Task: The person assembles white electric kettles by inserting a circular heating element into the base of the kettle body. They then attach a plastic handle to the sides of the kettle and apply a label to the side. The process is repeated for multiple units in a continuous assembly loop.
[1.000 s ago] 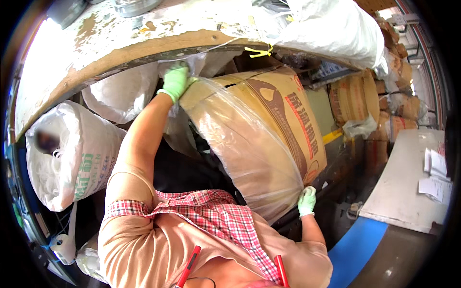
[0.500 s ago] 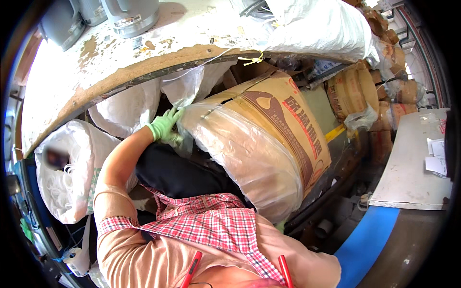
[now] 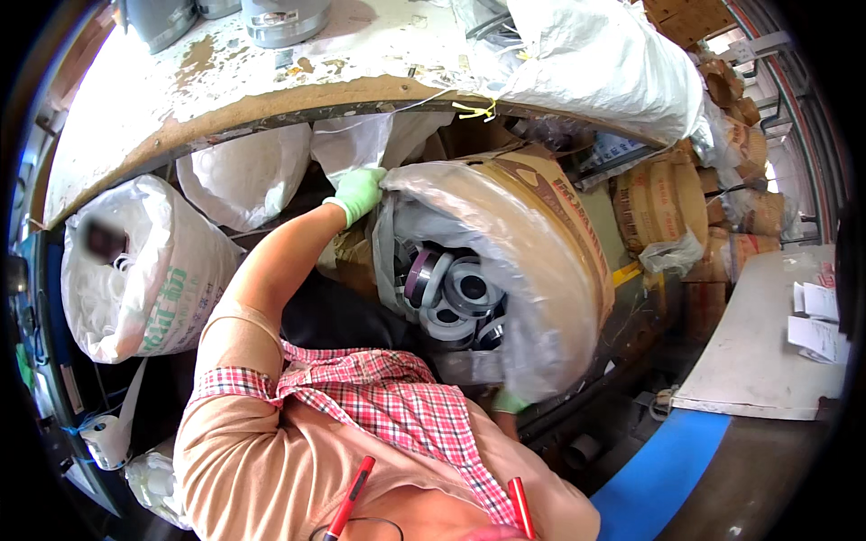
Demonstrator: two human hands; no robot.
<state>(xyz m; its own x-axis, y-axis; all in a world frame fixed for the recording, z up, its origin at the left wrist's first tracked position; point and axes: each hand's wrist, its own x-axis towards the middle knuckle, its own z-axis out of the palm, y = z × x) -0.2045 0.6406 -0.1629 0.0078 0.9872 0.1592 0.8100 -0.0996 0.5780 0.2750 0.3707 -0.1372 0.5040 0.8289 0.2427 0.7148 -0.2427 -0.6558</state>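
A large brown cardboard carton (image 3: 591,236) lies tipped with its mouth toward me. A clear plastic liner bag (image 3: 546,298) is folded out over its rim. Inside, several round grey and white plastic parts (image 3: 471,287) with dark centres show, one with a purple band. My left hand (image 3: 359,192), in a pale green glove, is closed at the upper left edge of the mouth, gripping the liner there. At the carton's lower edge a bit of my gloved right hand (image 3: 511,402) shows; its fingers are hidden.
A worn worktable (image 3: 379,68) with grey containers (image 3: 284,20) and a white sack (image 3: 604,59) overhangs the carton. White bags (image 3: 149,270) stand at the left. At the right are a pale tabletop (image 3: 767,352) and stacked brown cartons (image 3: 661,203).
The carton's mouth has turned toward me, so the parts inside now show. My left hand went from lying spread against the liner to closing on its edge, further up and right.
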